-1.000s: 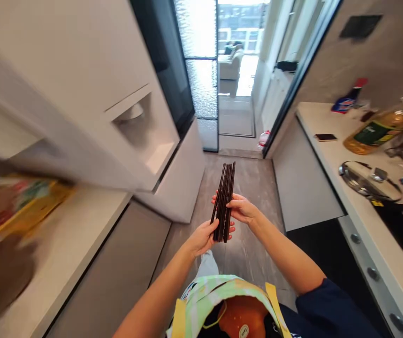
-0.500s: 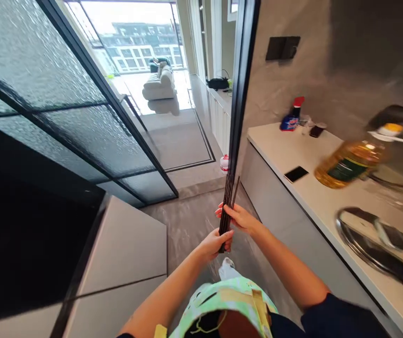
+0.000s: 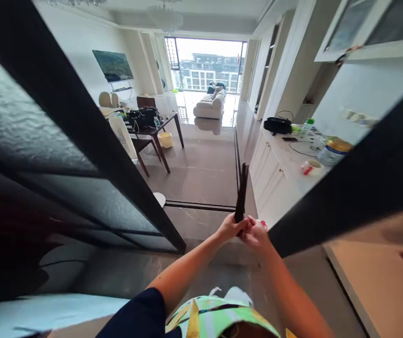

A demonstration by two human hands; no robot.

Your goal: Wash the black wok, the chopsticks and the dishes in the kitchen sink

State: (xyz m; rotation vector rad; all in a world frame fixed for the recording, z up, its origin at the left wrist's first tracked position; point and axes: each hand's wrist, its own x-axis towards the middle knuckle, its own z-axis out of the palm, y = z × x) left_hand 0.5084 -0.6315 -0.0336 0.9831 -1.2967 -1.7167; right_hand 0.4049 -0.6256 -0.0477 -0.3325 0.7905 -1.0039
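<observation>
Both my hands hold a bundle of dark chopsticks (image 3: pixel 241 192) upright in front of me. My left hand (image 3: pixel 230 227) is closed round the lower end from the left. My right hand (image 3: pixel 255 234) is closed on the same end from the right, touching the left hand. The sticks point up and away from me, their tips fanning slightly. I stand in a doorway between dark-framed sliding glass doors (image 3: pixel 81 155).
Ahead lies a glossy grey floor (image 3: pixel 201 169). A dining table with chairs (image 3: pixel 145 126) stands at the left, a white sofa (image 3: pixel 210 103) by the far window. A white sideboard (image 3: pixel 285 159) on the right carries a black bag, bottles and a cup.
My view has moved from the kitchen to the doorway of the living room. My hands have drawn together at the base of the chopsticks, which stand more upright.
</observation>
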